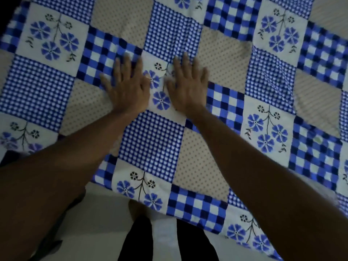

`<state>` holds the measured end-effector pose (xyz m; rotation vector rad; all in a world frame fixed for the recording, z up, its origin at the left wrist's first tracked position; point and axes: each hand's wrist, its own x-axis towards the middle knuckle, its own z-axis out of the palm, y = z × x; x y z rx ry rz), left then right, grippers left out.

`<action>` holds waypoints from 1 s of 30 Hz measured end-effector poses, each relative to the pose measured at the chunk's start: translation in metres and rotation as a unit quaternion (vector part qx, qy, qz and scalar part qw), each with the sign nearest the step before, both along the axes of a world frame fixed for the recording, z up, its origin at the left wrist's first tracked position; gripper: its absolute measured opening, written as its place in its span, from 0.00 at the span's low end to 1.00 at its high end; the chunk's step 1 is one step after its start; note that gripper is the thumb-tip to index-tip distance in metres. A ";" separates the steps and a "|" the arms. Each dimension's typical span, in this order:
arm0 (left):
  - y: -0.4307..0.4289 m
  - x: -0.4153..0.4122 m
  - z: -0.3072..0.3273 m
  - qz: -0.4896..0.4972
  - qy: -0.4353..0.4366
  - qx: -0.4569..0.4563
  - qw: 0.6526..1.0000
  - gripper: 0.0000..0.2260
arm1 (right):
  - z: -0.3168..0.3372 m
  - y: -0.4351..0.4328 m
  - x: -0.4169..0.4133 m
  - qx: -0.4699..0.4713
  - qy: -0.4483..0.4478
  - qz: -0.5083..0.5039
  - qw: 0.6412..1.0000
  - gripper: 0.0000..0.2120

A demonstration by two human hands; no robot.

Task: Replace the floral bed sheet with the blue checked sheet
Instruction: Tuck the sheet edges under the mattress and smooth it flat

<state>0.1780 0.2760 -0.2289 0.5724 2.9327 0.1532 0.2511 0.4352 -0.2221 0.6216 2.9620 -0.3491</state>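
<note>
Nearest to me, at the bottom of my feed, I see dark trouser legs [135, 242] standing on a pale floor [98, 213]. Just beyond them lies the blue checked sheet [152, 140], spread flat over the bed, and its near edge runs on a slant from the lower right up toward the left. The rows of squares follow that same slant. I cannot tell the sheet's long axis, since the cloth runs out of view at the top and on both sides.

It is a patchwork print: squares of large blue-and-white check, squares of fine blue gingham, beige squares with small dots, and white squares with blue flowers on thin dark stems. A few soft creases show at the right.

Both forearms reach out over it. The left hand [128, 85] lies palm down with fingers straight and spread, its grip open and holding nothing. The right hand [188, 89] lies the same way just beside it, pressing the cloth flat. A flower square shows between them.
</note>
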 end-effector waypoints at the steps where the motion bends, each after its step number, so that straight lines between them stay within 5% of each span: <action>1: -0.020 -0.003 0.000 0.027 -0.002 -0.009 1.000 0.25 | 0.000 -0.025 -0.002 -0.002 -0.002 0.032 0.999 0.32; 9: -0.129 -0.004 0.009 0.145 -0.013 -0.039 0.989 0.26 | 0.009 -0.139 0.021 -0.091 0.012 0.260 0.961 0.29; 13: -0.120 0.000 0.014 0.137 0.012 -0.014 0.990 0.28 | 0.013 -0.089 0.008 -0.092 0.130 0.103 0.982 0.24; 18: -0.061 -0.003 0.014 -0.070 0.031 0.034 0.997 0.27 | 0.007 -0.007 -0.027 -0.023 0.019 -0.093 0.995 0.30; 22: -0.040 -0.027 0.003 -0.117 -0.003 0.027 0.993 0.26 | -0.002 -0.029 -0.060 0.012 -0.012 -0.040 0.999 0.30; 30: -0.171 -0.080 -0.001 0.056 0.047 0.008 0.997 0.26 | 0.001 -0.155 -0.114 0.008 -0.026 0.114 0.993 0.31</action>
